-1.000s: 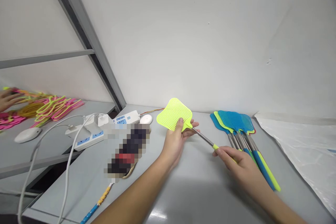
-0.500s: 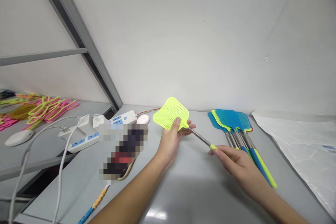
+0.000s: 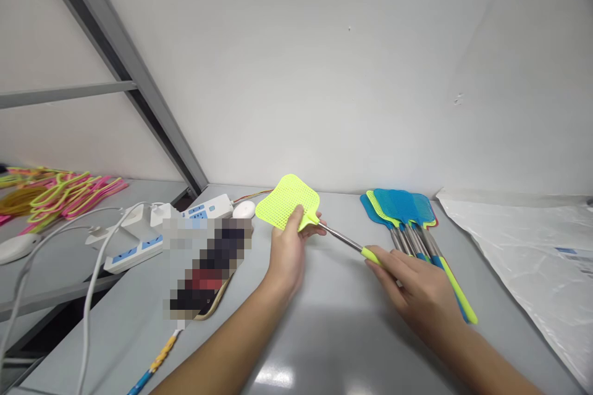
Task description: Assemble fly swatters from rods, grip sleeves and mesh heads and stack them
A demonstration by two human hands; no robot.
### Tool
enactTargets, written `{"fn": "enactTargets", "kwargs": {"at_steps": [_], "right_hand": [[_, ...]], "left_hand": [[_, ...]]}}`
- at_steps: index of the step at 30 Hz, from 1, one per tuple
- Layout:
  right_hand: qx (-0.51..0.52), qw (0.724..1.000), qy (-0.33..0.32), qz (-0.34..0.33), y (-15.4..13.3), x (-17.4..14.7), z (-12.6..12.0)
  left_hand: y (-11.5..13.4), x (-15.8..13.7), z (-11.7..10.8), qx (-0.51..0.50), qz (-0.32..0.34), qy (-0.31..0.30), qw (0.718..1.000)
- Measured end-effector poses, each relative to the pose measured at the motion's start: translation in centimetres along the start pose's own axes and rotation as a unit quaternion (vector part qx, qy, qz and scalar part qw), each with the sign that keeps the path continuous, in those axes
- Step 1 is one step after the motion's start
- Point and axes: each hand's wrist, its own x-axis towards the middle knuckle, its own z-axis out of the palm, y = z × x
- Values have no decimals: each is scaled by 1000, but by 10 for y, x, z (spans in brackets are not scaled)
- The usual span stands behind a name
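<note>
A yellow-green fly swatter point(image 3: 286, 200) with a perforated head and a metal telescopic shaft is held above the grey table, its head pointing up and left. My left hand point(image 3: 291, 245) is closed on the swatter's head near the neck, thumb on top and fingers underneath. Around the yellow-green grip at the other end, my right hand point(image 3: 410, 284) is closed. Just behind and to the right of that hand lies a pile of fly swatters point(image 3: 402, 207) with blue and yellow-green heads; the hand hides part of their handles.
A white plastic bag point(image 3: 519, 247) lies at the right. On the left are a blurred-out phone point(image 3: 215, 265) with a cable, a power strip point(image 3: 139, 253) with plugs, and a round white device point(image 3: 244, 210). Pink and yellow hangers point(image 3: 74, 197) lie beyond the metal frame point(image 3: 143, 89).
The view has shifted slightly, so most things appear a little further left. My right hand now wraps further round the swatter's grip. My left hand keeps its hold on the head.
</note>
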Motion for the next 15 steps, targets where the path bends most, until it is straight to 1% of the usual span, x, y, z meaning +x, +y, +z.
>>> {"fn": "enactTargets", "kwargs": {"at_steps": [3,6,10,15], "right_hand": [[-20,1000,11,6,1,0,-1],[-2,1000,5,8,1,0,0],[37,999,-7,17,0,-1,2],[74,997,18,18,0,-1,3]], "left_hand": [[2,1,-2,-5,7,29,1000],[3,0,-1,7,3,6,1000],[1,-4,2,-4,-10,-23,1000],[2,-4,2,-31,-17,-22,999]]}}
